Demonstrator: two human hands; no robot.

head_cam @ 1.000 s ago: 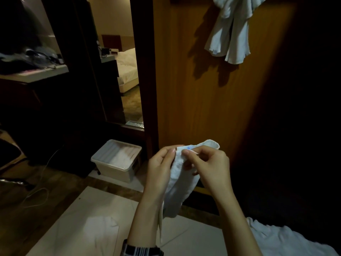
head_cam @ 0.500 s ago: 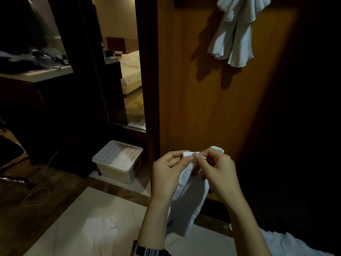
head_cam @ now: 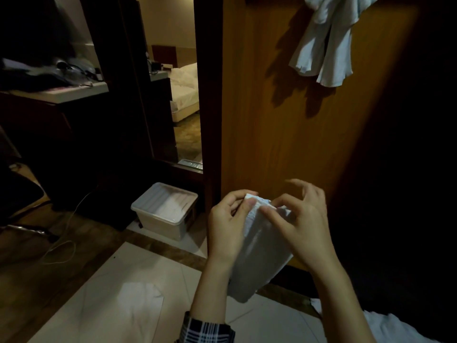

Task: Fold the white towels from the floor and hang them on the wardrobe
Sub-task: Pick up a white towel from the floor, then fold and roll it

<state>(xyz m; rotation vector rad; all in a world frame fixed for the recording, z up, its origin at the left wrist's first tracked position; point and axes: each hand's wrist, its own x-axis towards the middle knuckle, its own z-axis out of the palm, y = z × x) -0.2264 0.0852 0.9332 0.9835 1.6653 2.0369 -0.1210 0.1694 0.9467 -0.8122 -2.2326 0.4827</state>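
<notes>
White towel [head_cam: 259, 253] held up in front of the wooden wardrobe [head_cam: 284, 120], top corners pinched together by left hand [head_cam: 228, 231] and right hand [head_cam: 301, 226], each grip clamped on cloth, probably to align edges for folding; another towel [head_cam: 326, 43] already hanging above.

lidded plastic bin [head_cam: 164, 211] (by doorway), white cable [head_cam: 61, 251], bed [head_cam: 185, 92]

Hotel room — bed [head_cam: 185, 90], wardrobe [head_cam: 284, 120]
</notes>
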